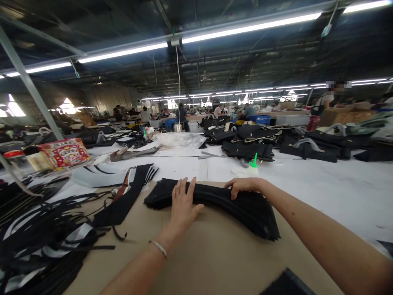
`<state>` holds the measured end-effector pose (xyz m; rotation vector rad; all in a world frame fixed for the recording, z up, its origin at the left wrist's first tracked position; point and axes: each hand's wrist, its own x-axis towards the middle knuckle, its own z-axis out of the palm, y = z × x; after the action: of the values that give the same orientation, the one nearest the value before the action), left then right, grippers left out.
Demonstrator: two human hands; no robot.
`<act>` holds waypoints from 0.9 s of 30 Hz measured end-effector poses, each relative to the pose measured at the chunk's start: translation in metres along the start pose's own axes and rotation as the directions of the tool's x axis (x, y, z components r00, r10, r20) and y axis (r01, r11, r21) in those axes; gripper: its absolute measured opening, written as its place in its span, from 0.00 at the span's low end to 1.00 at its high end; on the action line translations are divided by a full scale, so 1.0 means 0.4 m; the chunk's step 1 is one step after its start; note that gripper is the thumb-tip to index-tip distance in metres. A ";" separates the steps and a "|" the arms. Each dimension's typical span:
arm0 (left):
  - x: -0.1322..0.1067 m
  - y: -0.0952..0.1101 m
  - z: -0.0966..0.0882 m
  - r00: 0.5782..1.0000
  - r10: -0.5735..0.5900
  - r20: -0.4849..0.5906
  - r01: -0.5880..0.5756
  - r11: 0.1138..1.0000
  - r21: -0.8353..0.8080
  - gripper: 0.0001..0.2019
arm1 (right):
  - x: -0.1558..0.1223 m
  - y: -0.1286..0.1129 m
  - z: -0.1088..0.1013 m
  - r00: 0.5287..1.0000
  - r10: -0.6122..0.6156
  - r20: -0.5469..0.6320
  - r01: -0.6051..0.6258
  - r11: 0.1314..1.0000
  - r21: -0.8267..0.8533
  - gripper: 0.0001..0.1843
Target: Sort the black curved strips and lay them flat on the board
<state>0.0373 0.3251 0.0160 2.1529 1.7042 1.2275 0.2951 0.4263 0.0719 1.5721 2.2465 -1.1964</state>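
L hand (182,203): bare, all five fingers (190,187) in view, slim, long. Thin silvery bracelet (158,248) round L wrist, well back from the fingers, narrow band w/ pale sheen, sits snug. L forearm (135,270) bare from wrist back to frame edge. R hand (242,185): bare, fingers partly hidden, knuckles show. R forearm (322,237) bare too, running back from the fingers to frame edge, lower rt.
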 end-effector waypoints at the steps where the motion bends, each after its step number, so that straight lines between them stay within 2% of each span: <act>1: 0.020 -0.021 0.011 0.993 0.102 0.053 -0.111 0.972 0.207 0.44 | 0.013 -0.004 -0.012 1.000 -0.005 -0.006 0.004 1.000 -0.024 0.17; 3: 0.058 -0.059 0.041 0.970 0.161 0.180 -0.223 0.885 0.409 0.45 | 0.033 -0.015 -0.035 0.999 -0.012 -0.031 0.010 0.997 -0.079 0.18; 6: 0.086 -0.087 0.086 0.937 0.200 0.286 -0.327 0.789 0.520 0.36 | 0.035 -0.030 -0.050 0.997 -0.008 -0.081 -0.004 0.989 -0.146 0.17; 9: 0.083 -0.098 0.114 0.928 0.245 0.281 -0.370 0.702 0.608 0.27 | 0.005 -0.033 -0.031 0.986 -0.010 -0.165 -0.017 0.987 -0.161 0.18; 12: 0.089 -0.140 0.145 0.913 0.313 0.260 -0.404 0.627 0.666 0.25 | -0.021 -0.022 0.002 0.958 -0.009 -0.286 -0.039 0.986 -0.161 0.18; 15: 0.099 -0.185 0.180 0.886 0.388 0.253 -0.446 0.568 0.692 0.27 | -0.056 -0.012 0.039 0.900 -0.016 -0.435 -0.079 0.977 -0.200 0.19; 17: 0.098 -0.191 0.179 0.876 0.413 0.249 -0.458 0.551 0.697 0.27 | -0.104 -0.016 0.067 0.857 -0.057 -0.512 -0.080 0.967 -0.241 0.18; 19: 0.091 -0.170 0.155 0.875 0.418 0.243 -0.460 0.564 0.686 0.28 | -0.175 -0.021 0.098 0.818 -0.110 -0.565 -0.061 0.960 -0.274 0.18; 21: 0.079 -0.123 0.121 0.884 0.412 0.222 -0.450 0.616 0.647 0.28 | -0.267 -0.013 0.135 0.787 -0.139 -0.601 -0.047 0.958 -0.283 0.19; 23: 0.056 -0.054 0.094 0.902 0.398 0.168 -0.419 0.710 0.566 0.26 | -0.375 0.012 0.185 0.786 -0.118 -0.607 -0.062 0.962 -0.266 0.17; 25: 0.009 0.031 0.082 0.916 0.378 0.135 -0.400 0.829 0.390 0.26 | -0.492 0.044 0.256 0.794 -0.065 -0.605 -0.100 0.967 -0.236 0.15; 26: -0.026 0.076 0.082 0.898 0.396 0.193 -0.436 0.863 0.256 0.25 | -0.551 0.059 0.300 0.795 -0.035 -0.606 -0.125 0.967 -0.220 0.14; 27: -0.069 0.121 0.085 0.853 0.443 0.278 -0.485 0.868 0.106 0.23 | -0.607 0.072 0.351 0.792 -0.009 -0.610 -0.148 0.967 -0.207 0.12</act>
<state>0.0953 0.2967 0.0068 2.8034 1.2654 0.8625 0.3832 0.1591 0.0915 2.1286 2.5239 -0.3724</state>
